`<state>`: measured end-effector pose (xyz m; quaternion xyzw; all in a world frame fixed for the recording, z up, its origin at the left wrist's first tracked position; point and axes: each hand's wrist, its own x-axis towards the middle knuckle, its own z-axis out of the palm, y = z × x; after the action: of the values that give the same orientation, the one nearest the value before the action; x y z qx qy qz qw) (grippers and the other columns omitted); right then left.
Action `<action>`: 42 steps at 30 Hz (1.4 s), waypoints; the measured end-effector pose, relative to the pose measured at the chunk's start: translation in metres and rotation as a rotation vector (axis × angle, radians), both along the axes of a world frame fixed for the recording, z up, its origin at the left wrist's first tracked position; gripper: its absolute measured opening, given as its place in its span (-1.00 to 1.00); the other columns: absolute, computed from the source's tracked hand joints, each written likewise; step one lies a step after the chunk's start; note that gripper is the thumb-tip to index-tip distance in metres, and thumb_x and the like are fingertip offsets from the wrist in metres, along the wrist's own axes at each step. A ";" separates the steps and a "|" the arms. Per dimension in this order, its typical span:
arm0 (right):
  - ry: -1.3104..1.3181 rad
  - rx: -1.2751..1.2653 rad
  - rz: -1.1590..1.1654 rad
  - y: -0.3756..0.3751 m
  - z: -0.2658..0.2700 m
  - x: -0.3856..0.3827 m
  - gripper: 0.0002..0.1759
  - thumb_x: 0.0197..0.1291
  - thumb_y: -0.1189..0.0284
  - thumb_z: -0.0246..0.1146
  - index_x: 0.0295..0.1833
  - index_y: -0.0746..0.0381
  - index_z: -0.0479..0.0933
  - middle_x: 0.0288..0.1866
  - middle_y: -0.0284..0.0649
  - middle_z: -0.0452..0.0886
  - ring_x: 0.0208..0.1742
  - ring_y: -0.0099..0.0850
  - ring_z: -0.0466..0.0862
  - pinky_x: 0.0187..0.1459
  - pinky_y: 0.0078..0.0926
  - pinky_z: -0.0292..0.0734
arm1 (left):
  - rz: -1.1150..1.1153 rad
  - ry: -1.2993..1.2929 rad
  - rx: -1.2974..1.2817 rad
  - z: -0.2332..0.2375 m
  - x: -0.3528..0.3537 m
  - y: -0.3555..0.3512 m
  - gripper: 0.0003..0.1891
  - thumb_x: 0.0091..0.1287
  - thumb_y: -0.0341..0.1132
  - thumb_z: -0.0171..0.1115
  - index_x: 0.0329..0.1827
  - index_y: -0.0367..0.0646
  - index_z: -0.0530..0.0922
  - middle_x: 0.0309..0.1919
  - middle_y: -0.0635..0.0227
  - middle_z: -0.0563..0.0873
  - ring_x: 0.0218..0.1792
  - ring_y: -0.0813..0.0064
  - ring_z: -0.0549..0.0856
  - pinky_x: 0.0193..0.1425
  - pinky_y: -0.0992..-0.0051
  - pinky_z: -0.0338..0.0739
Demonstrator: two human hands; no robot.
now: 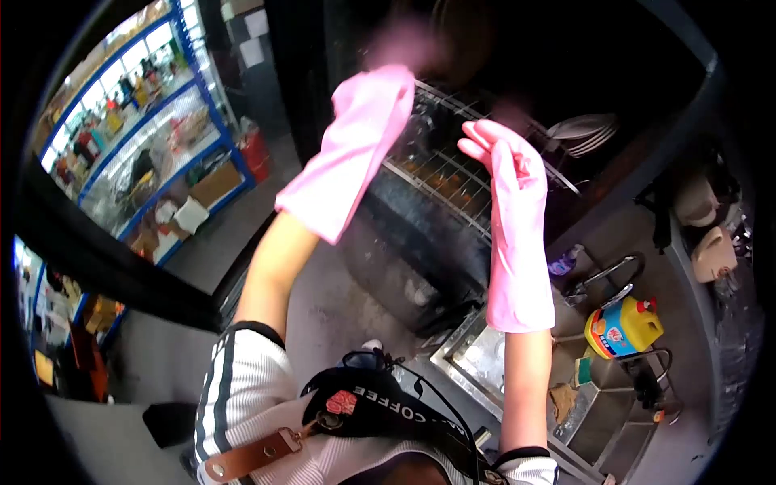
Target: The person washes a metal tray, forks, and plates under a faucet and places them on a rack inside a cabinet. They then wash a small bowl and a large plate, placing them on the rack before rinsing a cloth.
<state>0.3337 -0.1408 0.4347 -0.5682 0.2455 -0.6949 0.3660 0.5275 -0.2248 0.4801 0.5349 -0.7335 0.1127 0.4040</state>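
Observation:
Both my hands wear long pink rubber gloves and are raised before a dark rack cabinet. My left hand (376,97) is at the upper left of the wire rack (440,190), its fingers bent away and hidden, so what it holds, if anything, does not show. A blurred pink patch lies just beyond it. Lower and to the right, my right hand (513,162) is in front of the rack, its fingers loosely bent and apart with nothing visible in them. Several white plates (584,133) stand in the rack to the right of that hand.
A metal sink (594,420) lies at lower right, with a yellow detergent jug (622,327), a sponge (584,371) and a faucet (614,271). Blue-framed shelves (153,113) with goods stand at left, beside a red fire extinguisher (254,152). A dark post (121,242) crosses the left side.

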 end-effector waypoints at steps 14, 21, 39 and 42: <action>-0.089 0.521 -0.405 0.170 -0.180 -0.022 -0.58 0.50 0.32 0.12 0.17 0.51 0.54 0.13 0.18 0.65 0.14 -0.12 0.68 0.27 -0.21 0.56 | 0.558 0.511 -0.005 -0.126 0.254 0.351 -0.60 0.36 -0.50 0.11 -0.68 -0.17 0.22 -0.75 0.53 0.29 -0.66 0.73 0.29 -0.57 0.46 0.08; -0.291 0.305 -0.685 0.201 -0.174 -0.045 -0.43 0.54 0.25 -0.04 0.40 0.50 0.38 0.47 0.15 0.41 0.48 -0.06 0.42 0.57 -0.12 0.08 | 0.292 0.743 -0.144 -0.090 0.353 0.308 -0.57 0.50 -0.52 0.04 0.42 -0.33 0.42 0.34 0.19 0.57 0.36 0.42 0.53 0.49 0.42 0.33; -0.476 0.392 -1.092 0.443 -0.170 -0.126 -0.43 0.50 0.20 0.08 0.41 0.41 0.40 0.41 0.06 0.51 0.37 -0.16 0.54 0.39 -0.31 0.29 | -0.602 0.826 0.620 -0.097 0.202 0.304 -0.54 -0.13 -0.38 0.61 -0.21 -0.19 0.51 -0.53 0.63 0.42 -0.54 0.76 0.33 -0.49 0.61 0.16; -0.468 0.336 -1.115 0.510 -0.172 -0.158 -0.42 0.50 0.19 0.11 0.41 0.41 0.40 0.38 0.08 0.53 0.32 -0.15 0.59 0.37 -0.27 0.32 | -0.641 0.861 0.572 -0.060 0.087 0.333 -0.60 -0.03 -0.41 0.61 -0.43 -0.05 0.40 -0.57 0.63 0.39 -0.55 0.75 0.37 -0.47 0.61 0.19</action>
<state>0.1757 0.3693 0.2625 -0.1224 0.5242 -0.8393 0.0770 0.6147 0.1080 0.4202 0.3720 -0.6300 -0.4426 0.5184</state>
